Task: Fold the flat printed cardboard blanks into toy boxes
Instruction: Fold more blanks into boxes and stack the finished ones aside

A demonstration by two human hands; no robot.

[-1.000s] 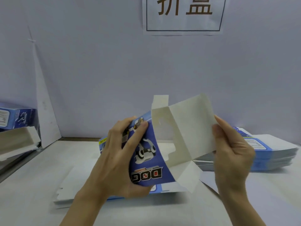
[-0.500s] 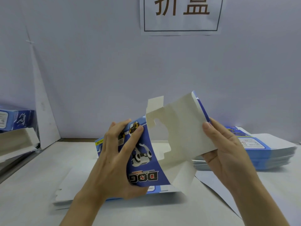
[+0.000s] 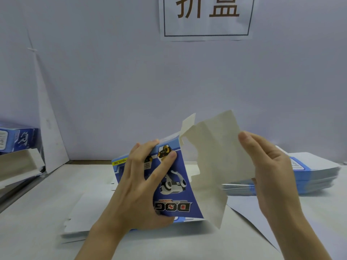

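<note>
- Cardboard blank (image 3: 216, 156): being held in mid-air above the table (image 3: 37, 222), half opened, with the blue printed face turned left and the plain white inside turned right.
- Left hand (image 3: 139, 190): gripping the blue printed panel, fingers spreading across the toy-dog picture, thumb closing on the lower edge.
- Right hand (image 3: 270, 166): pinching the white panel's right edge, thumb pressing the near face, fingers going behind it.
- Counting one blank in the hands and two stacks of flat blanks: first stack (image 3: 90, 212) lying white side up on the table directly beneath the hands, second stack (image 3: 315, 175) lying to the right with blue edges showing.
- Counting one folded blue box (image 3: 16, 139) sitting at the left edge, partly cut off, above a white open-ended carton (image 3: 18, 166); contents of either not showing.
- Hanging on the wall behind: one paper sign (image 3: 206, 15) bearing two large characters.
</note>
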